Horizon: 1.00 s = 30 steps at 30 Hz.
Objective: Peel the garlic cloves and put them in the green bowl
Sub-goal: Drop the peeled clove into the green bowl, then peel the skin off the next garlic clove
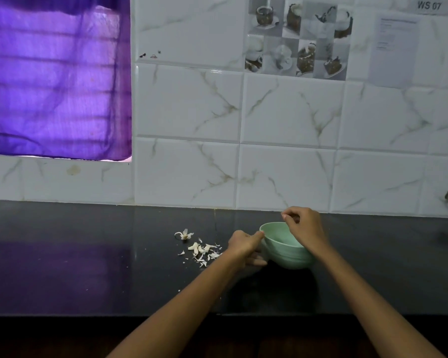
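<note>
So there's one green bowl (285, 250) on the dark countertop (88, 267), sitting a bit right of center and tipped toward the far wall. Two hands are on it. The left hand (245, 248) grips the bowl's left rim, thumb hooked over the edge and the other fingers curled under its side. The right hand (304, 228) hovers over the bowl's far right rim with fingers curled in, pinching what looks like a small pale bit at the fingertips, though it's too tiny to say if that's a garlic clove or just skin.

Just left of the left hand there's one scattered pile of garlic peels (204, 251), too many flakes to count, plus one papery stripped garlic head (184, 234) a little farther back and left. A few stray crumbs lie nearer the counter's front edge.

The right hand and the bowl's own near wall block the inside, so I can't tell what's in the bowl.

Around: marbled white tiles (290, 112), a purple curtain (55, 78) far left, a label reading "WS 07" (429, 5) top right.
</note>
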Tool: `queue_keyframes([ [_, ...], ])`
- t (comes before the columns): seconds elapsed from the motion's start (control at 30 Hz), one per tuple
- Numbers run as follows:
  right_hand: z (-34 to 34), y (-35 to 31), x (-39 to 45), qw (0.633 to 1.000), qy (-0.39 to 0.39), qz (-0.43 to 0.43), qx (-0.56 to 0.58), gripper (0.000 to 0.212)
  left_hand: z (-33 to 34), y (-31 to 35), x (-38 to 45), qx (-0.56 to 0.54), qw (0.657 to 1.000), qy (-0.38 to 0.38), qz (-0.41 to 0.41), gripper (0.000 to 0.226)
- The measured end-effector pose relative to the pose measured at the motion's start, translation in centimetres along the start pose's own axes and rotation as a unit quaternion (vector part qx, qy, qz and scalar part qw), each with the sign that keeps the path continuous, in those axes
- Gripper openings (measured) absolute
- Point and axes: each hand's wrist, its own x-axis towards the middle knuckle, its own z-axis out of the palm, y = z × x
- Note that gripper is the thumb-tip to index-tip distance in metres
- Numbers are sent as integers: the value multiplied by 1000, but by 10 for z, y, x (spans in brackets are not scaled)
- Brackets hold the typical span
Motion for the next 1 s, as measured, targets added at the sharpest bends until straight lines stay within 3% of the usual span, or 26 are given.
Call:
queue_keyframes([
  [0.1,10,-24,3,999,-11,-36,23,10,-39,-4,5,84,988,75,104,27],
  [0.17,23,-43,1,997,-33,-59,46,10,-71,-5,10,189,958,149,154,19],
  [0.27,52,-61,0,990,-88,-81,70,12,-115,-10,18,294,912,244,150,23],
  [0.33,69,-67,-1,984,-141,-93,54,16,-136,-12,24,298,906,266,140,27],
  [0.47,109,-82,0,961,-255,-105,7,23,-159,-25,40,314,908,258,107,28],
  [0.7,158,-107,3,906,-361,-189,-114,30,-165,-32,62,373,908,178,70,12],
  [0.8,166,-102,6,897,-369,-202,-137,29,-167,-32,70,358,914,177,68,11],
  [1.0,171,-88,9,916,-364,-163,-45,41,-167,-33,76,359,911,182,94,14],
])
